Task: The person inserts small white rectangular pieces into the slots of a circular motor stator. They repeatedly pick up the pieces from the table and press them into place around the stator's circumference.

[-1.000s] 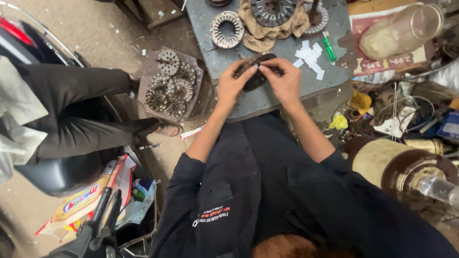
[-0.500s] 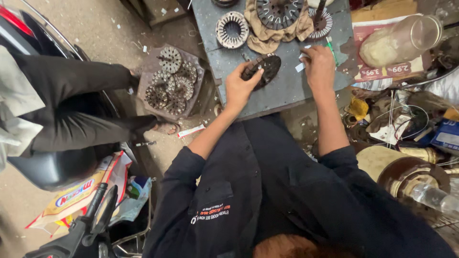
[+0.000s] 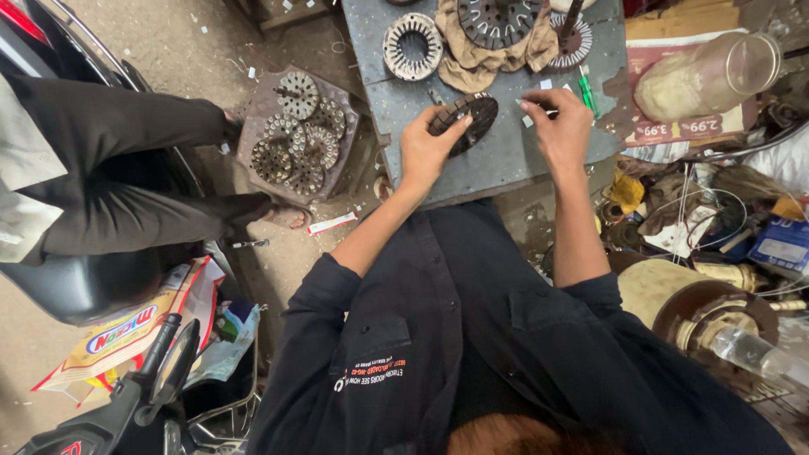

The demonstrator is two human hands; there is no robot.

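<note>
- Dark slotted metal, round and toothed: that is the stator core I am gripping, tilted on edge on the grey worktable.
- My left hand is clamping its near rim, thumb over the top edge, fingers curled under.
- My right hand is working just beside it, apart from the core, fingertips pinching narrow over small white paper strips; whether a strip is actually between them I cannot tell.
- A green-handled screwdriver is lying just past my right knuckles.
- Further back, a pale ring-shaped core with coarse teeth is sitting flat, and another dark core is resting on a crumpled brown cloth, cut off by the top edge.
- The table surface is looking scuffed, chipped and dusty.
- On the floor to my left, a rusty tray is holding several round slotted cores.
- Another person's dark trouser leg is showing at the left; the rest of them is out of frame.
- To my right, a clear plastic jar is lying on its side amid tangled clutter I cannot sort out.
</note>
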